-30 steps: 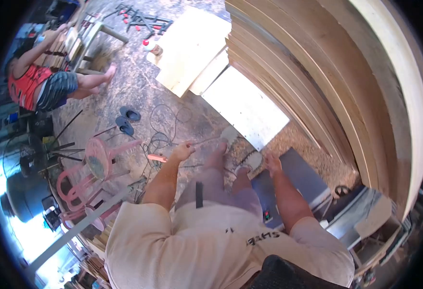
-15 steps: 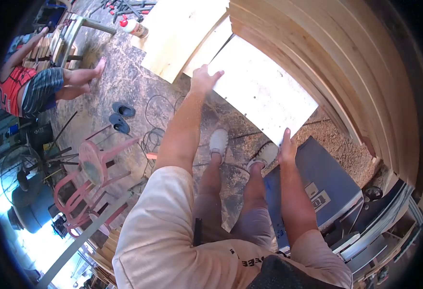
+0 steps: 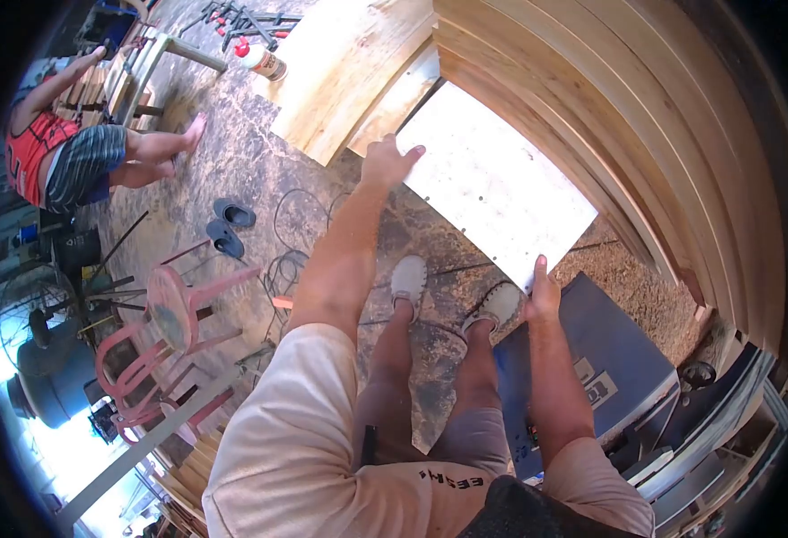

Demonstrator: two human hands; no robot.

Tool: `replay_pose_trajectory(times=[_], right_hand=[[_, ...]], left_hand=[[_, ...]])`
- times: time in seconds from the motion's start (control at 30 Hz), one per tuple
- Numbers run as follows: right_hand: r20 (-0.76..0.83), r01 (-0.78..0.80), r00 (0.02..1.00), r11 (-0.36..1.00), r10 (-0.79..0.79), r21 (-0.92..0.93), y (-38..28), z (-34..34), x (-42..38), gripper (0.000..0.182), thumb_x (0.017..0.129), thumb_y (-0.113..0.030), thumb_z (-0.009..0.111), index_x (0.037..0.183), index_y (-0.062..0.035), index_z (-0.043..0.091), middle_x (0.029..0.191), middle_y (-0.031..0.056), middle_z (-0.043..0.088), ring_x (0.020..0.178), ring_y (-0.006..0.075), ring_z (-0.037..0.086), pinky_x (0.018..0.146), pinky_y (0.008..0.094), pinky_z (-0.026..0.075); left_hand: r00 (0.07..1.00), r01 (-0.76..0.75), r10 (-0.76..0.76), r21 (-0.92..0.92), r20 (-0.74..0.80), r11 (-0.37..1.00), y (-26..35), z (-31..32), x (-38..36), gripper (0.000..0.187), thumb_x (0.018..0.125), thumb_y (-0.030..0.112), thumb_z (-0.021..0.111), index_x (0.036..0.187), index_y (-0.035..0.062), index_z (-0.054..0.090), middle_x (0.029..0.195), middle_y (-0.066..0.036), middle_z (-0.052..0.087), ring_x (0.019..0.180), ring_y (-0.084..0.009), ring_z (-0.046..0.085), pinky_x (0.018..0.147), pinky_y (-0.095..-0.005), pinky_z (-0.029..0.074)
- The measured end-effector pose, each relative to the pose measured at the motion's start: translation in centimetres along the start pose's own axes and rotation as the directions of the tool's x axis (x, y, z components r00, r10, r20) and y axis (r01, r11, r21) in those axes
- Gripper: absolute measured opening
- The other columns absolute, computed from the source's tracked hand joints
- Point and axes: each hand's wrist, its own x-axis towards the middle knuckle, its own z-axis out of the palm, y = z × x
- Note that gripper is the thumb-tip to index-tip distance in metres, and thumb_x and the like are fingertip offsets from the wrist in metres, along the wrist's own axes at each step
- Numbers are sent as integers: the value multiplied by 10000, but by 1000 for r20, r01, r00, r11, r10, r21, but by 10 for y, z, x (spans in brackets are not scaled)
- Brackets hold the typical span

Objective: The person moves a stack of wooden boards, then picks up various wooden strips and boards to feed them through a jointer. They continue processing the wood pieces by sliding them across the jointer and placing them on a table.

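Note:
My left hand grips the near left edge of a white rectangular board, thumb on top and the other fingers mostly hidden at the edge. At the board's near right corner, my right hand holds on in the same way, its thumb lying along the top face. Small dark dots mark the board along its front edge. Beyond my left hand, pale wooden panels lie close to the board's far left side.
Tall stacked planks rise on the right. A dark blue box stands by my right arm, near sawdust. Cables, slippers, a pink chair and a glue bottle are leftward. Another person is upper left.
The whole view has shifted slightly, so most things sit a little lower in the picture. Both hands keep hold of the white board, with little visible movement relative to the surroundings.

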Motion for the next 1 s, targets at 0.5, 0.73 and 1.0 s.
replay_pose_trajectory(times=[0.5,0.73,1.0], right_hand=[[-43,16,999,997,-20,-74,26,-15,23,697,941,-474,561,1394,25,384,1334,130,510,1197,249,486,1022,400,403],[-188,-162,978,890,87,-426,-34,7,3,840,857,-556,634,1350,94,430,1226,202,587,1058,282,599,910,393,473],[-263,-279,943,915,204,-292,-44,10,4,905,806,-581,662,1330,121,435,1284,241,551,1155,339,547,964,416,443]], left_hand=[[992,23,-15,-62,126,998,-7,1,11,892,824,597,601,1388,-54,370,1394,-310,414,1318,-427,384,1099,-465,320],[955,-122,105,48,277,991,-21,-5,45,887,757,660,643,1280,-45,519,1261,-264,564,1205,-385,528,1010,-463,418],[923,-73,125,-153,363,986,-28,10,46,959,768,688,609,1303,-93,455,1280,-303,533,1230,-393,509,1018,-465,403]])
